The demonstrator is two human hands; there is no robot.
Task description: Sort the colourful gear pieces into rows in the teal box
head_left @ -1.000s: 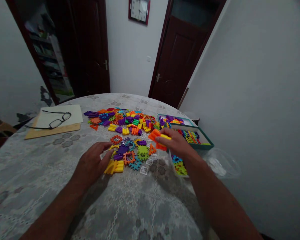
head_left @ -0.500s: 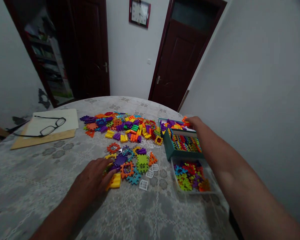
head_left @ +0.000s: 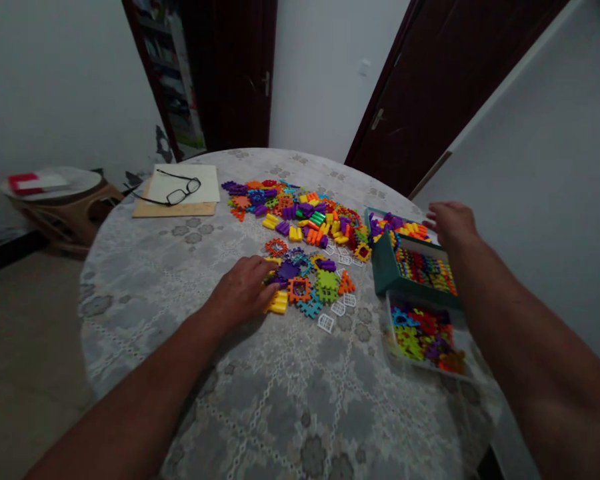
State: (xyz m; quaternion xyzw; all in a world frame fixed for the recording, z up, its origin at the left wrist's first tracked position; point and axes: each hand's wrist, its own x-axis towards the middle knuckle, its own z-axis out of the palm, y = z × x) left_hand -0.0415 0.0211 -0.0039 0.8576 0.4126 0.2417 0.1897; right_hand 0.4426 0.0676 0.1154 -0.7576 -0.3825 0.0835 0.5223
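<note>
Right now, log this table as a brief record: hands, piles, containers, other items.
Left hand: at the near pile's left edge, beside yellow pieces; grip unclear
Right hand: beside the tray, no piece visible in it
Near pile: mixed plastic pieces, small white window shapes alongside
Far pile: larger, multicoloured
Containers: tray, green box and clear tub, all holding pieces
Other items: eyeglasses on paper
</note>
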